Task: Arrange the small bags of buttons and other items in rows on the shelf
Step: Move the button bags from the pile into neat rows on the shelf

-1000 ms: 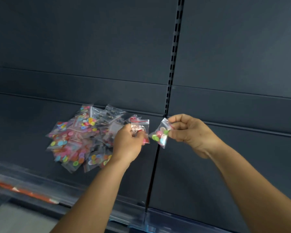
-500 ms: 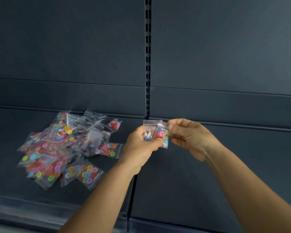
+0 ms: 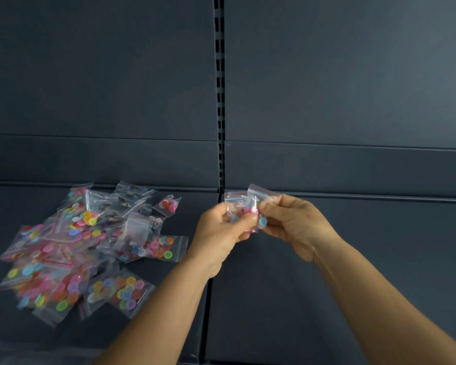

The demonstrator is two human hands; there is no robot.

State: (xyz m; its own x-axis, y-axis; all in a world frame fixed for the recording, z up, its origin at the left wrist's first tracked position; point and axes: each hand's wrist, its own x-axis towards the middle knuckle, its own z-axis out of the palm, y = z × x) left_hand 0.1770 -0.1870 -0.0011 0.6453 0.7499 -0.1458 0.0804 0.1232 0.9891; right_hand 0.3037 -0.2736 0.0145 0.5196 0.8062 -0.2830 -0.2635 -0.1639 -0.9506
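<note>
The light is dim and even, a touch brighter on the back panel (image 3: 419,61) toward the upper right, with hardly a shadow anywhere. The pile of bags (image 3: 84,248) left of the upright slotted post (image 3: 219,88) glints faintly and looks soft, its nearest bags smeared. Panel seams bow slightly toward the edges.

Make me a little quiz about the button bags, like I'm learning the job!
1. True or false: the pile of bags lies left of the hands.
2. What do the left hand and right hand hold between them? A) one loose button B) small clear bags of buttons C) a box
3. Fill in: the bags on the shelf lie in a ____, not in rows.

Key: 1 true; 2 B; 3 heap.
</note>
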